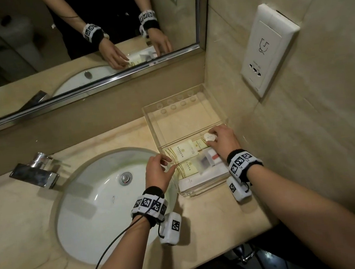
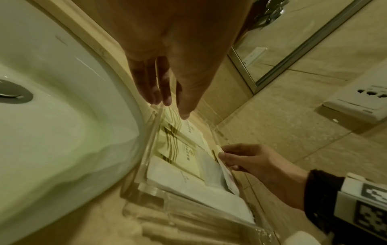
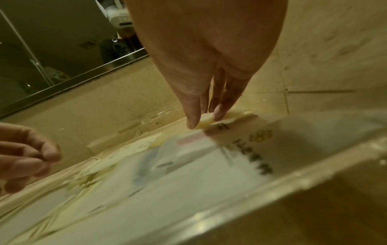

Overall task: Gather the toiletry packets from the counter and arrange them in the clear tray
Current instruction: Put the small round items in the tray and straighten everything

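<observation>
Clear plastic forms the tray (image 1: 156,123), which stands on the beige tabletop (image 1: 33,217) in the corner, just beside the white sink (image 1: 97,212). Its near part holds the toiletry packets (image 1: 182,153): two cream packets with gold stripes, a white flat packet (image 1: 190,180) at the front, and transparent sachets beside them. The far part of the tray shows only its bare bottom. The right hand (image 1: 222,139) reaches into the tray and pinches a small round white item (image 1: 209,137) between thumb and fingers, over the packets. The left hand (image 1: 157,169) hovers at the left wall of the tray with relaxed fingers and holds nothing. A chrome faucet (image 1: 36,172) stands left of the sink.
</observation>
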Demonstrator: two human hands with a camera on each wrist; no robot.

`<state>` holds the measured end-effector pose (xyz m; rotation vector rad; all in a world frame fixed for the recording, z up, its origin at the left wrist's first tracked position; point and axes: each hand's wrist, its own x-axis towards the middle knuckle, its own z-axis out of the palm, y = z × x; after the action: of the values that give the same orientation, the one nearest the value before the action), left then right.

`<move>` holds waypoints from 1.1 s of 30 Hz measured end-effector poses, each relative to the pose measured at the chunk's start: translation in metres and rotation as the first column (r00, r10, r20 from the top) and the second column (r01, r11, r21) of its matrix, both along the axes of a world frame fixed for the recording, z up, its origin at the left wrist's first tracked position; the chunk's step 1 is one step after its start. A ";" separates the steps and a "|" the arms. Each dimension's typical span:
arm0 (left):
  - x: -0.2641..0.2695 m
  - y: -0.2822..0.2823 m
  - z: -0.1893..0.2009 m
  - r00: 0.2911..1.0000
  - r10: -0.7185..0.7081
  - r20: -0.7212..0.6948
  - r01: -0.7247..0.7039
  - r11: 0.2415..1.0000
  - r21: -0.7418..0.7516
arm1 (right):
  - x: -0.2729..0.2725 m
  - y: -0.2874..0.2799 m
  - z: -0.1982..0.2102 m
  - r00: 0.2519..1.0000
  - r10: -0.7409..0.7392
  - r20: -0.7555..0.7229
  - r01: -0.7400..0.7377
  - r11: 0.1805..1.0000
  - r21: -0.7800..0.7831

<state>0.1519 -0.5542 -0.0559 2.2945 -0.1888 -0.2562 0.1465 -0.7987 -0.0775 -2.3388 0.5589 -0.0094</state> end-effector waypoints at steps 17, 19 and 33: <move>-0.003 0.004 -0.007 0.882 0.093 -0.462 -0.087 0.996 0.034 | -0.085 -0.012 0.018 0.961 -0.267 -0.078 0.273 0.959 0.073; -0.004 0.002 -0.005 0.839 0.077 -0.538 -0.086 0.996 0.009 | -0.095 -0.008 0.019 0.947 -0.285 -0.147 0.294 0.955 0.047; -0.021 0.004 -0.007 0.703 0.016 -0.711 -0.132 0.985 -0.108 | -0.111 0.013 -0.005 0.754 -0.468 -0.461 0.657 0.531 0.535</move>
<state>0.1305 -0.5503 -0.0632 1.8826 0.2792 -1.0271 0.0355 -0.7856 -0.0829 -1.3532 1.2277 0.1785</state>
